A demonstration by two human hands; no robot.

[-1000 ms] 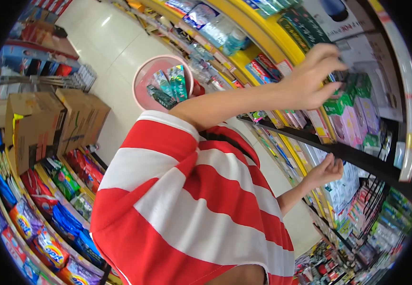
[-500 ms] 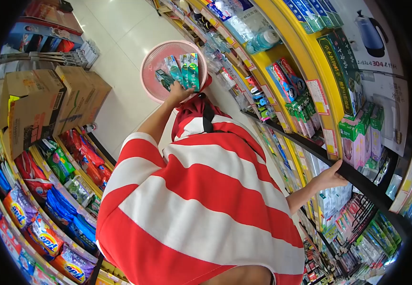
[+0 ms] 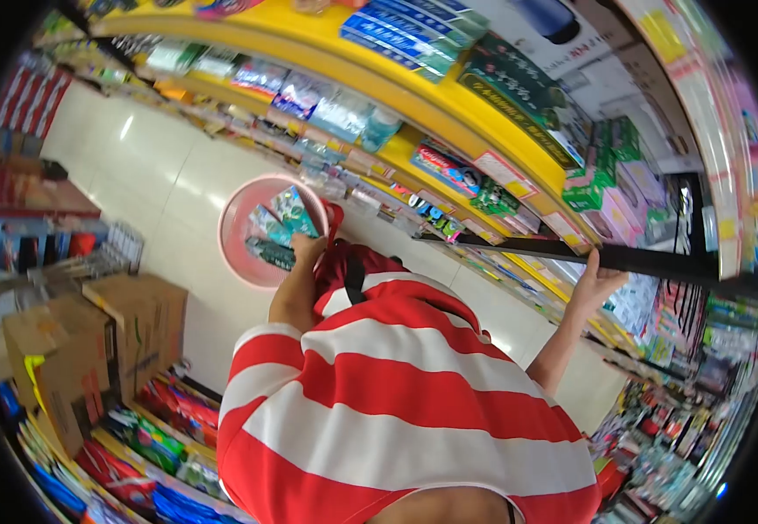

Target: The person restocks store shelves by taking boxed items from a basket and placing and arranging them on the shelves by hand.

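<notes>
Left hand [image 3: 307, 251] nearer, at boxes [image 3: 291, 212] slanting away in pink basket [image 3: 225, 229] — grip unclear; right hand [image 3: 599, 284] against shelf edge [image 3: 654, 260] — grip unclear

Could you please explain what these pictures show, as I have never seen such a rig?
There is no machine here: a person in a striped shirt works with bare hands. The one camera sits on their head and looks forward and down, so the shirt fills the lower middle.

The left hand is at a pink basket with green boxes in it; whether its grip is closed on one, I cannot tell. The right hand touches a black shelf edge. Yellow shelves above bear more boxes, one marked Colgate. Cartons stand at the left.
</notes>
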